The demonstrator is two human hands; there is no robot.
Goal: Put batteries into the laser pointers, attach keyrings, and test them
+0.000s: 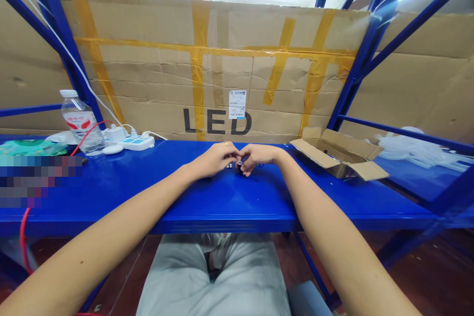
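My right hand (252,158) has its fingers closed on a small round metallic piece (240,163), its ring-shaped end turned toward me. Close against it, my left hand (222,157) is bent in a pinch, its fingertips meeting the right hand's near that piece. Whether the left fingers hold anything of their own is hidden. A few tiny shiny parts (229,165) lie on the blue table (229,202) just below the left fingertips. Something small and greenish shows partly behind the right wrist, too small to name.
An open cardboard box (336,155) stands at the right. On the left are a water bottle (82,126), a white power strip (137,142) with plugs and a red cable (86,136). A taped cardboard sheet (159,84) backs the table between blue posts.
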